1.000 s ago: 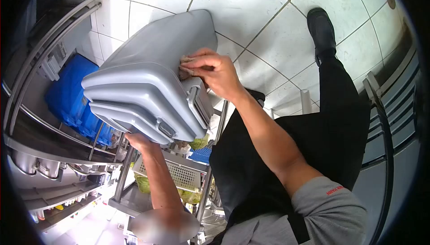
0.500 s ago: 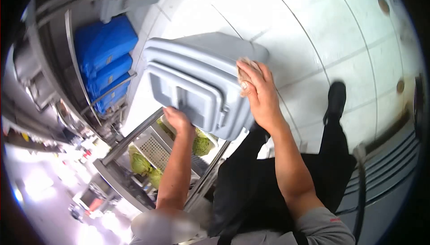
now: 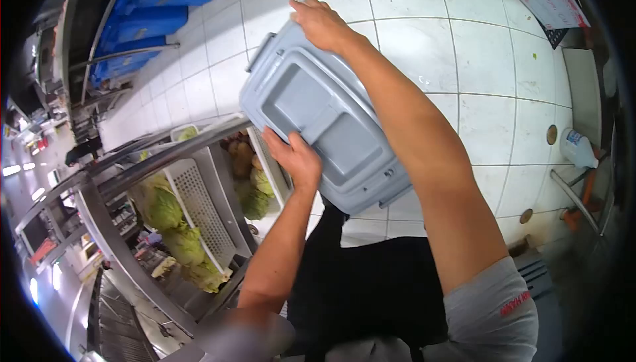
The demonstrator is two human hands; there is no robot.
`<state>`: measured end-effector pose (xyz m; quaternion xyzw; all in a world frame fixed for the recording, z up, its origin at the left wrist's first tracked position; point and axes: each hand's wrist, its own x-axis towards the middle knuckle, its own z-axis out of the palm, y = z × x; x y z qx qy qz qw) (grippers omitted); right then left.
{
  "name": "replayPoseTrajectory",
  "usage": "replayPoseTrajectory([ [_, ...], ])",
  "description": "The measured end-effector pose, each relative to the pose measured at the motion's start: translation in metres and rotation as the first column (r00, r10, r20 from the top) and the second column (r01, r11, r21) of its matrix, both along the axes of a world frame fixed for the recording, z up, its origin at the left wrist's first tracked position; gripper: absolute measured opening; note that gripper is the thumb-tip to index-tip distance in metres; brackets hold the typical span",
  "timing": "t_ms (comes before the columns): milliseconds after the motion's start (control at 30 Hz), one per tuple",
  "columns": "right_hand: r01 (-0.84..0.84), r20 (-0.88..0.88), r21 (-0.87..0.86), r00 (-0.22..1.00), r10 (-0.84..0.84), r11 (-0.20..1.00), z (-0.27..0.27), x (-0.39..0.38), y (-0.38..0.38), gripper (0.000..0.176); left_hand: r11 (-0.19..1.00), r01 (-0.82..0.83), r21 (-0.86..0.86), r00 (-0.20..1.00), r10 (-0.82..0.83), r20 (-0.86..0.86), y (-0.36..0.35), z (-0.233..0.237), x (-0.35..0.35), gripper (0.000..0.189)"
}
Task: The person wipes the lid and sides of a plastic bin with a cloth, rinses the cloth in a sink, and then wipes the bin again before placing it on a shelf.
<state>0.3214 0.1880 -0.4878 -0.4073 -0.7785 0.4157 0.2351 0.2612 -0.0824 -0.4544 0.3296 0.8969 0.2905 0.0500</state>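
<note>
I hold a large grey plastic lid tilted in front of me, above the white tiled floor. My left hand grips its near lower edge, fingers curled over the rim. My right hand clasps the far upper edge, the arm stretched across the lid. A cloth seen earlier under that hand is not visible now. Just left of the lid stands a metal rack holding perforated white crates of lettuce.
Blue crates sit on a low shelf at the top left. A white plastic bottle stands on the floor at the right, near metal legs. A paper on a black clipboard lies at the top right.
The lid has turned and swung right, away from the rack, its flat face now toward me. My right hand shifted to its far edge. My view has tipped down onto the floor and the lettuce crates.
</note>
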Motion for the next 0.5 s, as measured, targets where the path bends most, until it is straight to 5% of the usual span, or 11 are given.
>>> replayPoseTrajectory([
  [67,-0.018,-0.078,-0.046,0.997,0.014,0.999,0.003,0.003,-0.004,0.044,1.000,-0.018,0.005,0.990,0.017,0.140,0.007,0.009,-0.003,0.067],
  [133,-0.041,-0.267,0.158,0.960,0.083,0.987,0.000,0.052,-0.039,0.044,1.000,-0.019,-0.010,0.991,0.020,0.129,0.011,0.012,-0.007,0.067],
  [233,0.014,-0.206,-0.333,0.975,-0.087,0.943,0.055,0.156,-0.133,0.049,0.999,0.027,-0.038,0.993,-0.022,0.119,0.011,0.021,-0.013,0.068],
  [267,0.024,-0.132,-0.248,0.989,-0.059,0.968,0.056,0.187,-0.168,0.049,0.998,0.054,-0.037,0.993,-0.049,0.103,0.008,0.015,-0.018,0.068],
  [400,0.136,-0.068,-0.517,0.978,-0.199,0.845,0.069,0.248,-0.275,0.050,0.986,0.156,-0.051,0.983,-0.149,0.109,0.004,0.025,-0.018,0.068],
  [500,0.230,-0.002,-0.275,0.971,-0.239,0.934,0.072,0.215,-0.269,0.050,0.978,0.201,-0.053,0.973,-0.194,0.125,-0.002,0.026,-0.008,0.068],
])
